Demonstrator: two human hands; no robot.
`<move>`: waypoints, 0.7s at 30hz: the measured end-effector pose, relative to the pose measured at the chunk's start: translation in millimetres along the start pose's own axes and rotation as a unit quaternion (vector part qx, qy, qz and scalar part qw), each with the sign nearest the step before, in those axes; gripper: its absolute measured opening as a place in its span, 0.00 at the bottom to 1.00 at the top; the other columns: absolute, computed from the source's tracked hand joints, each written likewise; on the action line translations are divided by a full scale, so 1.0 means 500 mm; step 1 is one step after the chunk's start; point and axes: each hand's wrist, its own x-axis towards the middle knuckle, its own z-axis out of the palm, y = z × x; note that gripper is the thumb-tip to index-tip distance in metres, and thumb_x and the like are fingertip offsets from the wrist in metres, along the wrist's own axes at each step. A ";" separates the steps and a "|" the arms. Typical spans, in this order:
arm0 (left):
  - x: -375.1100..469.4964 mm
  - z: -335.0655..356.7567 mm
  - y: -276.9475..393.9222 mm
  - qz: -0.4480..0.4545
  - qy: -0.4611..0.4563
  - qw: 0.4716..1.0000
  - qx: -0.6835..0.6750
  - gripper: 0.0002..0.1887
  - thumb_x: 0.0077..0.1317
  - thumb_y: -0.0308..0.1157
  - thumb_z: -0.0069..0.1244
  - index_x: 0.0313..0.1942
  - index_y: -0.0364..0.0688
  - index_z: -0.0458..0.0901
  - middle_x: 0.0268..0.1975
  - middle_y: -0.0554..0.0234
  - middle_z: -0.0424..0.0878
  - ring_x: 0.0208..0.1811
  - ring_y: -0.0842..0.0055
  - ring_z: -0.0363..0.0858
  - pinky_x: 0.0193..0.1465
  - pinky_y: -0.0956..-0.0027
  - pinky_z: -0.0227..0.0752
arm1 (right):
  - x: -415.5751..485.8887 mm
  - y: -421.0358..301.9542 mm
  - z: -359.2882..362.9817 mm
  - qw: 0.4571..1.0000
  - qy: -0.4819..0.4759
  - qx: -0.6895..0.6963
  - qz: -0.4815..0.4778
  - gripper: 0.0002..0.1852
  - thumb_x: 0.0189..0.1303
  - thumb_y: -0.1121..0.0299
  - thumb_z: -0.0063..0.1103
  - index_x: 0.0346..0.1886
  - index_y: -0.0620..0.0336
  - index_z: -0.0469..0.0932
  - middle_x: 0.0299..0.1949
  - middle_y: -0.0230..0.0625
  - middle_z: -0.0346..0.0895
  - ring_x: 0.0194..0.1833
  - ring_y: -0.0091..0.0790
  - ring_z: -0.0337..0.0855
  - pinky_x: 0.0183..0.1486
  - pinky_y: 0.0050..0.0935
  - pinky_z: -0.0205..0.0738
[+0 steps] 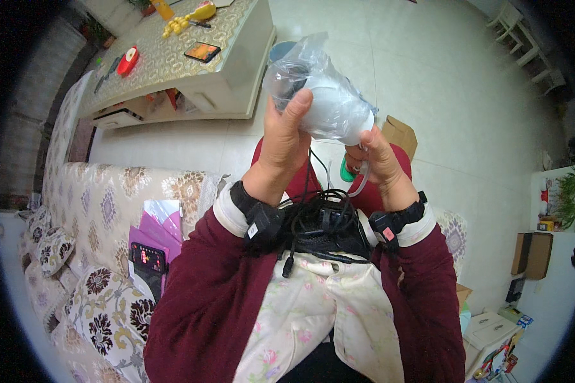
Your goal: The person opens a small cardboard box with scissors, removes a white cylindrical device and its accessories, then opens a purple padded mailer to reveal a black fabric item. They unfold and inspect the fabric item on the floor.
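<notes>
A white rounded object (329, 91) with a dark part at its far left end is wrapped in a clear plastic bag (317, 52). What it is exactly, I cannot tell through the film. My left hand (286, 131) grips its left side, thumb on top. My right hand (382, 155) holds the near right end, where the white surface shows at the bag's edge. A translucent tube or cord (362, 181) hangs below my right hand. Under both hands, a black pouch with coiled black cables (327, 215) lies on my lap.
Ahead on the left stands a low table (235, 91) with a phone (201, 51), yellow fruit (175, 27) and a red dish (128, 61). A blue bin (281, 50) and a cardboard box (401, 136) are on the floor. Pink packets (159, 229) and another phone (148, 257) lie on the sofa (91, 201).
</notes>
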 end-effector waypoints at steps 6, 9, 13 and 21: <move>0.005 0.000 0.006 -0.003 0.039 0.998 -0.050 0.18 0.61 0.33 0.47 0.51 0.39 0.67 0.47 0.61 0.72 0.49 0.74 0.70 0.54 0.67 0.63 | -0.005 0.006 -0.005 1.000 0.009 -0.003 0.007 0.32 0.48 0.53 0.62 0.53 0.55 0.62 0.28 0.24 0.64 0.17 0.12 0.54 0.17 0.14 0.50; 0.006 -0.004 0.007 0.007 0.049 0.999 -0.004 0.14 0.63 0.31 0.42 0.49 0.39 0.69 0.46 0.61 0.73 0.47 0.75 0.72 0.51 0.67 0.66 | -0.005 0.009 -0.017 1.000 0.003 0.020 0.007 0.28 0.48 0.51 0.61 0.49 0.56 0.66 0.29 0.27 0.68 0.17 0.12 0.54 0.17 0.14 0.51; 0.021 -0.025 0.014 0.094 0.044 0.993 0.051 0.12 0.66 0.30 0.38 0.49 0.40 0.69 0.43 0.62 0.74 0.42 0.75 0.75 0.44 0.68 0.71 | -0.012 0.009 -0.044 0.998 -0.038 0.050 -0.001 0.29 0.47 0.45 0.58 0.44 0.59 0.70 0.30 0.34 0.72 0.15 0.13 0.54 0.16 0.14 0.51; 0.052 -0.108 0.112 0.134 0.045 0.955 0.262 0.09 0.63 0.33 0.40 0.36 0.39 0.74 0.34 0.66 0.74 0.35 0.80 0.73 0.37 0.76 0.67 | -0.036 0.005 -0.081 0.979 -0.149 0.136 0.004 0.35 0.42 0.37 0.58 0.45 0.58 0.69 0.22 0.25 0.65 0.13 0.14 0.50 0.15 0.16 0.44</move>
